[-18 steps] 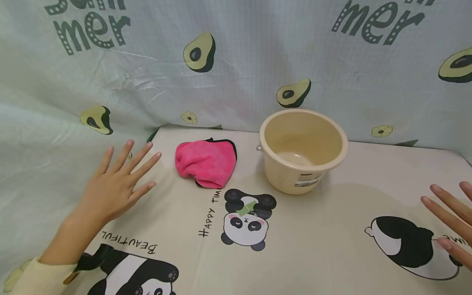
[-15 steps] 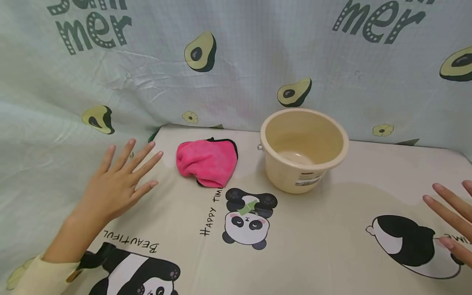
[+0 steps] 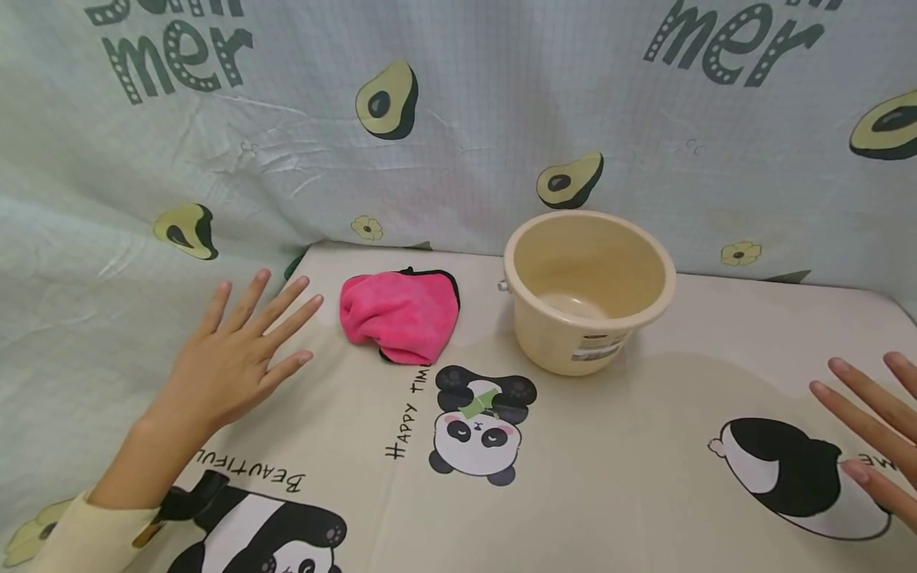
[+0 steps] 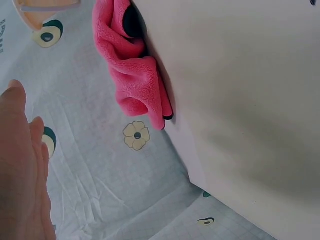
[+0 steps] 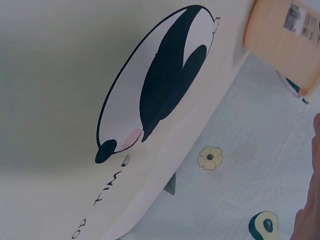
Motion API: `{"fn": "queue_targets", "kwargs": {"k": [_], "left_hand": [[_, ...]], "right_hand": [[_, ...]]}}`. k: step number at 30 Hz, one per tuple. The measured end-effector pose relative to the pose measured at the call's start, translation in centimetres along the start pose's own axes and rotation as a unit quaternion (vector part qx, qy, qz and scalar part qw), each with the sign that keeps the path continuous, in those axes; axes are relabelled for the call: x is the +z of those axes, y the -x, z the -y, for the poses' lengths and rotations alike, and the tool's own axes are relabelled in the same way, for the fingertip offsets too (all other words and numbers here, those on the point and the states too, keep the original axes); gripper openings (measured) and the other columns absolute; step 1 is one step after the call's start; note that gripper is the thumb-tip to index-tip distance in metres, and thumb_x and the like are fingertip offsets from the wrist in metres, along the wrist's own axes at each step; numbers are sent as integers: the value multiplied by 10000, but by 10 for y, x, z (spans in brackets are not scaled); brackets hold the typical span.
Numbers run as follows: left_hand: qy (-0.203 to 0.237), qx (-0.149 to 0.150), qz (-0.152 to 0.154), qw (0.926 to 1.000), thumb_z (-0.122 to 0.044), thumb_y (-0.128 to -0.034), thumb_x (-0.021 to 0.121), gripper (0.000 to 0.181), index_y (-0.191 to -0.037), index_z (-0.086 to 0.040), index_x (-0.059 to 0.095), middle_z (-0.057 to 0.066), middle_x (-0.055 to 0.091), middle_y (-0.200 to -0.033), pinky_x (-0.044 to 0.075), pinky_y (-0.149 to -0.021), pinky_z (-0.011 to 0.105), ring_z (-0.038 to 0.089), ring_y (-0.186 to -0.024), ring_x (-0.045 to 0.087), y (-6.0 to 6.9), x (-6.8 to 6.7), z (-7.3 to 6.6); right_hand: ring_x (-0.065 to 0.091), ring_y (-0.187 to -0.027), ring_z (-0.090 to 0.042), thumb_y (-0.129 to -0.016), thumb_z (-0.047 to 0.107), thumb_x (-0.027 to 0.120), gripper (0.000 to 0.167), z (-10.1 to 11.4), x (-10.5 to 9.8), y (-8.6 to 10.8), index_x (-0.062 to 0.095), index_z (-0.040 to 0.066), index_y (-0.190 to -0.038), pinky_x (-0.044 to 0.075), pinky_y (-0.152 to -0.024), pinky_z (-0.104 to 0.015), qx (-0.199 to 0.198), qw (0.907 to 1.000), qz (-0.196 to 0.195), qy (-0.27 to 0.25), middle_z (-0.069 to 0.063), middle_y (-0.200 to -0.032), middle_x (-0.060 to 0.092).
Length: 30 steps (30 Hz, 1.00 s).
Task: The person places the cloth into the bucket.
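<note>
Both hands are released, their fingers spread and wrapped around nothing. The left hand [image 3: 225,366] is on the left side, just short of the pink cloth [image 3: 401,314] and apart from it; the right hand [image 3: 884,438] is at the right edge, partly out of the head view, well apart from the bucket [image 3: 559,342]. Both appear raised above the tabletop [image 3: 609,477]. Held this wide, 1 on each side, they leave the 2 things between them unobstructed, which may be the reason for the posture.

The cloth lies crumpled on the far left part of the tabletop, its dark edging showing along the far and right sides. It probably slumps into folds because it is soft and nothing stretches it flat. The bucket stands upright to its right, also near the far edge, with a gap between the 2. Resting on its base, it seems steady without support, and its mouth faces up, so the inside shows plainly from the near side. The printed label [image 3: 600,348] faces near. Placing both things far back leaves the near tabletop, with its panda print [image 3: 476,446], as likely working room.
</note>
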<state>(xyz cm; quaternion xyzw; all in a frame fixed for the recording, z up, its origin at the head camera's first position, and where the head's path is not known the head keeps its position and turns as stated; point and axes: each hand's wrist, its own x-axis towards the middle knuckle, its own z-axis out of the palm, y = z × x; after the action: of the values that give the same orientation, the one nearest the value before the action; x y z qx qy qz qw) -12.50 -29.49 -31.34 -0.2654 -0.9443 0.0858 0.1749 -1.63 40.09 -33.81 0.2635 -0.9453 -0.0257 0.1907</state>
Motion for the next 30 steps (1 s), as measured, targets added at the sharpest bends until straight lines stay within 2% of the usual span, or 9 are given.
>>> {"fn": "queue_targets", "kwargs": {"k": [3, 7, 10, 14, 22, 24, 27, 30], "left_hand": [[14, 7, -3, 10000, -702, -1018, 119, 716, -1641, -349, 115, -63, 38, -1716, -49, -1241, 550, 278, -1574, -53, -1, -1, 0], [38, -34, 101, 9999, -666, -1034, 220, 699, -1643, -340, 108, -59, 41, -1717, -32, -1239, 560, 272, -1573, -69, -1, -2, -2], [90, -103, 230, 9996, -623, -1038, 320, 708, -1645, -330, 103, -48, 53, -1717, -31, -1238, 560, 260, -1570, -90, -2, -2, -4], [267, -186, 306, 9990, -579, -1041, 384, 715, -1646, -315, 108, -40, 52, -1717, -50, -1238, 556, 263, -1569, -96, -3, -2, -6], [738, -335, 294, 9963, -536, -1059, 381, 699, -1648, -304, 86, -40, 29, -1718, -61, -1233, 569, 267, -1567, -112, -6, 2, -11], [929, -402, 280, 9945, -522, -1065, 375, 685, -1648, -297, 95, -38, 31, -1718, -56, -1231, 579, 277, -1567, -105, -7, 3, -13], [1302, -466, 220, 9901, -476, -1081, 358, 646, -1648, -284, 115, -25, 46, -1718, -43, -1228, 597, 322, -1568, -68, -9, 4, -15], [1800, -496, 119, 9823, -419, -1099, 336, 602, -1647, -270, 137, -11, 68, -1717, -34, -1224, 608, 366, -1565, -28, -13, 6, -18]], "right_hand": [[-6, -1566, -358, -955, 778, 299, 878, 4, -2, 0, 124, 270, -1649, -49, -1237, -565, 49, 10000, 69, -2, -35, -1716, 59], [-18, -1560, -388, -937, 778, 377, 901, 9, -4, -3, 147, 273, -1646, -61, -1234, -567, 118, 9999, 87, -82, -32, -1716, 66], [10, -1556, -405, -961, 765, 331, 870, 12, -4, -5, 169, 251, -1644, -42, -1234, -577, 2, 9999, -64, -83, -51, -1713, 90], [87, -1543, -427, -1008, 722, 212, 822, 14, -2, -8, 219, 190, -1635, 11, -1233, -593, -244, 9991, -341, -33, -103, -1699, 149], [180, -1528, -417, -1056, 620, 234, 758, 9, 2, -16, 343, 88, -1585, 74, -1234, -584, -574, 9951, -764, -251, -165, -1661, 249], [189, -1525, -418, -1055, 621, 233, 757, 10, 2, -18, 337, 95, -1589, 86, -1231, -589, -575, 9949, -788, -250, -167, -1659, 252], [115, -1547, -404, -1026, 684, 220, 765, 14, 2, -17, 260, 211, -1627, 23, -1221, -626, -221, 9977, -611, -202, -94, -1691, 188], [53, -1560, -382, -1003, 724, 215, 759, 20, 3, -16, 216, 301, -1633, -42, -1210, -640, 158, 9984, -496, -205, -34, -1704, 152]]}}
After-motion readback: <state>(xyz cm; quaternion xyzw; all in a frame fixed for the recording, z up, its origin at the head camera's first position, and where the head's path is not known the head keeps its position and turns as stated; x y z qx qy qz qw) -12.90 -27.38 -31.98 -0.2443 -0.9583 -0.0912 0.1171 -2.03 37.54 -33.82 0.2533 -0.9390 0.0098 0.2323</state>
